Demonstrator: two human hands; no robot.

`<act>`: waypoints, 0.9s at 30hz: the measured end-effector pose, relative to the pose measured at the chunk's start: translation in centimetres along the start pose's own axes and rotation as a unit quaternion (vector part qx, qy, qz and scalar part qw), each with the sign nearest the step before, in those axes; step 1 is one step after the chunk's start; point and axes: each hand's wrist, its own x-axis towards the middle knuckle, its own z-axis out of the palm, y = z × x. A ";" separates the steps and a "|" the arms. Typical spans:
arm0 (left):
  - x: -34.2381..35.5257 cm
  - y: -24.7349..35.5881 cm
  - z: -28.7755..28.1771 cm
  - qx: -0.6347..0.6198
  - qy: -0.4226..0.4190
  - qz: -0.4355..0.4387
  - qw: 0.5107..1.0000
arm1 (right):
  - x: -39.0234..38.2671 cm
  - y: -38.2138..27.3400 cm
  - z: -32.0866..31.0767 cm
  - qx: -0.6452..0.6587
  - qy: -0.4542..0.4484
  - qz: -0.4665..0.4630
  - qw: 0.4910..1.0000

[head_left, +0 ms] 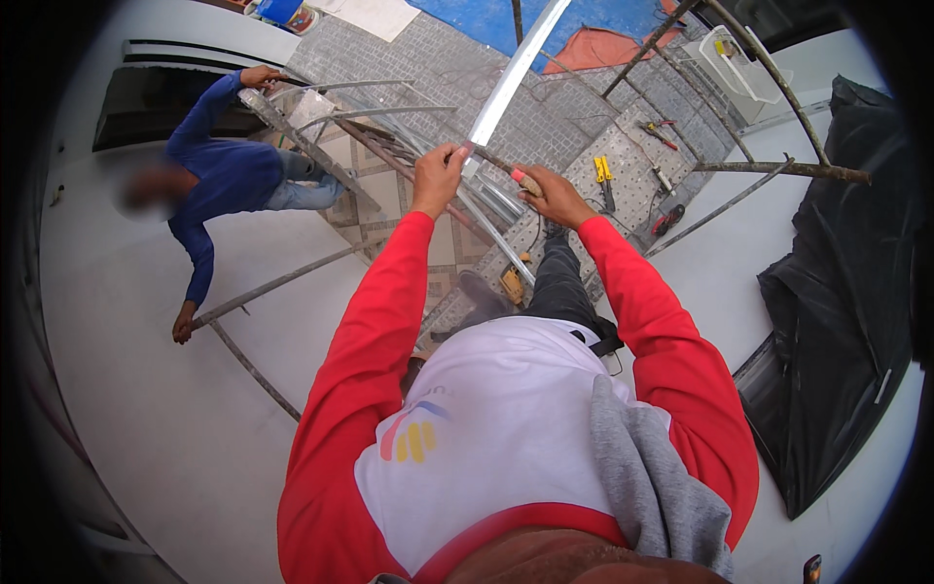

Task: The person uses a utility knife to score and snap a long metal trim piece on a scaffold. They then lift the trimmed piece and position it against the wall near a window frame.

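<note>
My left hand [440, 178] is closed around the near end of a long silver metal profile [514, 83], which stretches up and away from me. My right hand [559, 198] grips a slim tool [498, 163] with a dark shaft and what looks like a tan handle. The shaft reaches toward the profile's end beside my left fingers; its exact kind is unclear. Below both hands is a perforated metal platform [584, 180] under my feet. A yellow-handled tool [604, 173] and a yellow power tool [513, 282] lie on it.
Scaffold tubes [783, 169] frame the platform on the right; black sheeting [842, 282] hangs there. At left, a co-worker in blue [233, 175] holds scaffold bars. More metal profiles [496, 229] slope below my hands. Blue tarp [477, 21] covers paving far below.
</note>
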 end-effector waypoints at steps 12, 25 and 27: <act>1.1 -2.0 -1.2 -0.140 -0.101 -0.121 0.978 | 1.6 1.2 1.5 0.071 0.034 -0.020 0.997; 0.3 -1.8 -3.2 -0.032 -0.108 -0.049 0.992 | 1.5 0.8 1.4 0.072 -0.010 -0.016 0.997; -0.1 -1.1 -3.3 -0.030 -0.093 -0.036 0.995 | 1.4 0.7 1.4 0.063 -0.009 -0.018 0.998</act>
